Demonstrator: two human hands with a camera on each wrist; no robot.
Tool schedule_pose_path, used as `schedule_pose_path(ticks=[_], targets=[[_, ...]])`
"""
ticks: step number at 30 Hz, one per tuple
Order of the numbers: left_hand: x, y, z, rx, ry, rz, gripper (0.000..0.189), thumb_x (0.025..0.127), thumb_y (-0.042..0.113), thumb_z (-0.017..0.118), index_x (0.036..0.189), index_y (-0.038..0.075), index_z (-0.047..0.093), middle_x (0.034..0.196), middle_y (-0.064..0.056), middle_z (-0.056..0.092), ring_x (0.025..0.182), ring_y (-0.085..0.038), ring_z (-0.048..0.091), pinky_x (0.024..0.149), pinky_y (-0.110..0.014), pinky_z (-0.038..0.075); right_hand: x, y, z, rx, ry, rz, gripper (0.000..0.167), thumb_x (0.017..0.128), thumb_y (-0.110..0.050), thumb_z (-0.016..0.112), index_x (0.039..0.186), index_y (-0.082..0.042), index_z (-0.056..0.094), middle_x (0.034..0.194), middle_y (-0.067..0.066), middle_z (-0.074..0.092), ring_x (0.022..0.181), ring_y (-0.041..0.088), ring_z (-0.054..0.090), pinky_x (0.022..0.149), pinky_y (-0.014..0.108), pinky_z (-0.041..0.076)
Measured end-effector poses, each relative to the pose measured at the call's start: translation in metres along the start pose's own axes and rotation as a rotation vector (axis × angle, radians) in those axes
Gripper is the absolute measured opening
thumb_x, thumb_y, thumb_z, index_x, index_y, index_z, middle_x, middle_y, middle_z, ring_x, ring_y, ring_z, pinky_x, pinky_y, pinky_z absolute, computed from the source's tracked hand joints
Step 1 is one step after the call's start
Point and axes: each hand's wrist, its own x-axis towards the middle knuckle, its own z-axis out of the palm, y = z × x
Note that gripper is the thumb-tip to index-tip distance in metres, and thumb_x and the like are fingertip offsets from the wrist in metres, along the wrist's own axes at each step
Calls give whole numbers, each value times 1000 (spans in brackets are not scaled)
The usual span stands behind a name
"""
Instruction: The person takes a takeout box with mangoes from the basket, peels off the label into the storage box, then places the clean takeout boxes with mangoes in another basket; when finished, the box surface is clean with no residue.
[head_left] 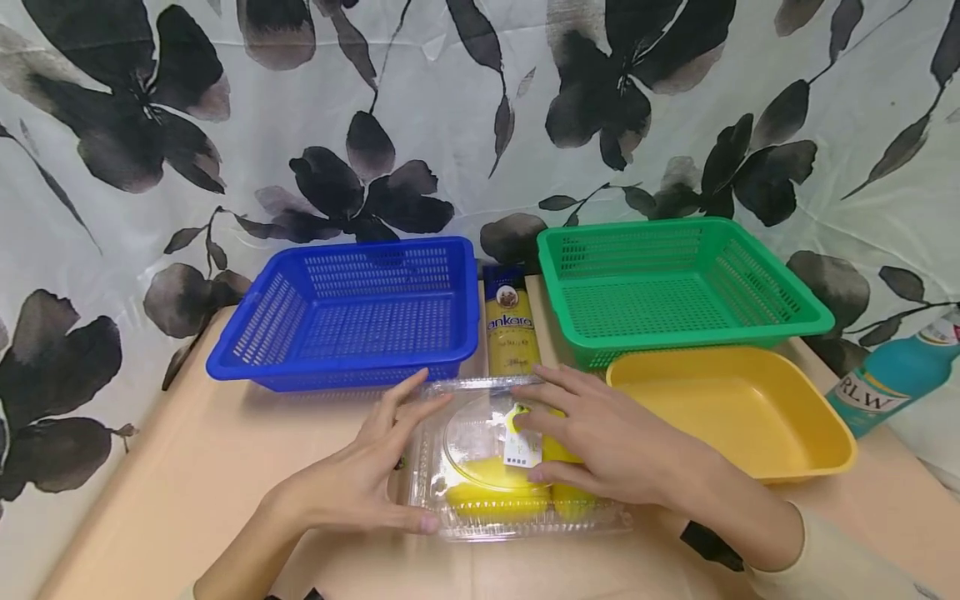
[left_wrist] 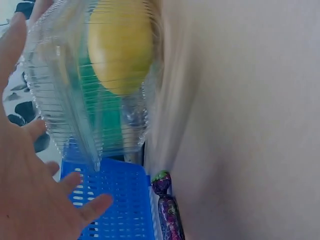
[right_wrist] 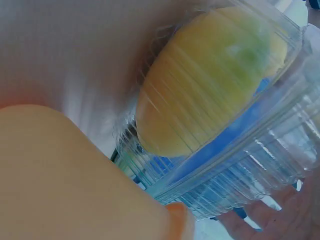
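Observation:
A clear plastic clamshell box [head_left: 468,421] lies on the table with its lid down, a small white label [head_left: 522,448] on top. Through the ribbed wall show yellow fruits [head_left: 498,500]; one fruit [right_wrist: 200,85], tinged green, looks like a mango. At the box's left side is my left hand [head_left: 360,479], fingers spread and thumb by the front corner. Across the lid's right part lies my right hand [head_left: 600,433], its fingers extended over the label. A candy in a purple wrapper [left_wrist: 170,215] sits beyond my left fingers, mostly hidden in the head view.
Behind the box stand a blue basket [head_left: 390,325] and a green basket [head_left: 637,296], with a yellow ankara packet [head_left: 512,337] between them. A yellow tray [head_left: 720,417] and a teal bottle [head_left: 900,375] are on the right. A floral cloth [head_left: 465,125] hangs at the back.

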Motion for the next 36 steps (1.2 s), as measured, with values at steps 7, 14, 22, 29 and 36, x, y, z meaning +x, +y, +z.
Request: schedule_pose_path(ticks=[7, 14, 22, 29, 36], targets=[[8, -4, 0, -9, -11, 50, 111, 77, 55, 84, 164, 32, 19, 173, -2, -6, 158, -37, -10, 108, -83, 16, 6, 0, 3, 26, -3, -37, 39, 100, -53, 61, 121, -23, 72, 139, -3, 65, 139, 32, 52, 112, 57, 44], [12, -6, 1, -66, -35, 23, 111, 75, 58, 85, 163, 35, 22, 173, 5, -5, 158, -34, 8, 111, -71, 33, 8, -1, 4, 9, 5, -82, 26, 99, -43, 67, 115, -24, 75, 129, -6, 70, 134, 29, 57, 111, 53, 46], [13, -10, 2, -90, -36, 7, 108, 75, 56, 86, 162, 38, 24, 171, 11, -4, 157, -36, 13, 110, -71, 35, 7, 3, 0, 9, -35, -118, 27, 100, -40, 66, 120, -23, 75, 132, -5, 69, 135, 28, 57, 113, 52, 44], [15, -11, 3, -87, -33, 7, 108, 75, 59, 85, 162, 37, 26, 171, 11, -3, 157, -35, 12, 112, -70, 34, 9, 3, -2, 48, -81, -109, 25, 98, -36, 70, 120, -24, 76, 133, -7, 69, 134, 25, 58, 111, 52, 47], [16, -12, 3, -110, -44, -11, 105, 75, 59, 85, 161, 36, 29, 170, 14, -3, 157, -34, 12, 112, -69, 34, 12, 3, -2, 63, -102, -81, 25, 97, -34, 72, 119, -24, 77, 131, -7, 69, 133, 24, 59, 109, 51, 48]])
